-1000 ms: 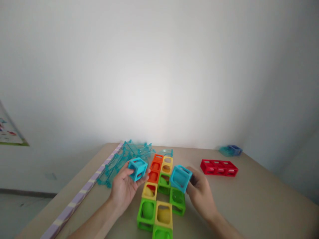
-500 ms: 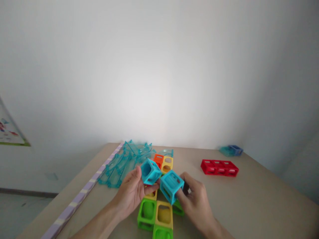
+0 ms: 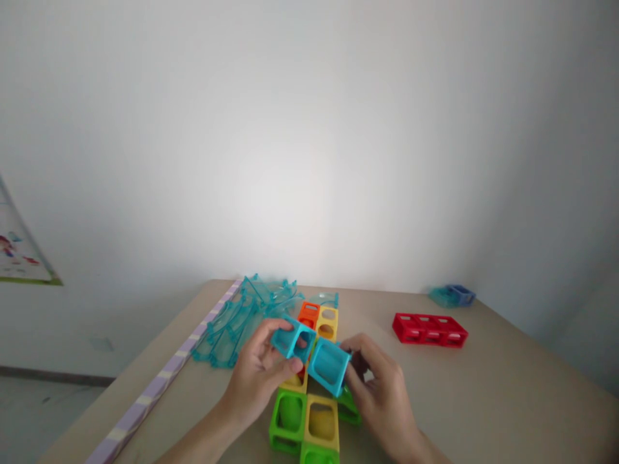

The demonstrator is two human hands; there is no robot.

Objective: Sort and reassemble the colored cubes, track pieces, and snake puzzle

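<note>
My left hand (image 3: 261, 370) pinches a light-blue open-sided cube block (image 3: 284, 341), thumb on the near side and fingers over the top. In my right hand (image 3: 382, 383) is a second light-blue cube block (image 3: 329, 366), tilted and gripped at its right side. Both cubes are held up close together; whether their edges touch I cannot tell. Beneath them runs a group of joined cube blocks, including green (image 3: 289, 394), yellow (image 3: 323, 446) and orange (image 3: 308, 308) ones. My hands and the blue cubes hide its middle part.
Clear teal track pieces (image 3: 242, 322) lie piled at the table's left back. A red three-cell block (image 3: 430, 330) sits to the right. Farther back are a dark-blue block (image 3: 461, 295) and a teal piece (image 3: 441, 296). Purple-and-white striped edging (image 3: 159, 383) lines the table's left side.
My left hand has turned its blue cube; the thumb has come down to the near side and the fingers are over the top. The right blue cube has rotated and dropped slightly.
</note>
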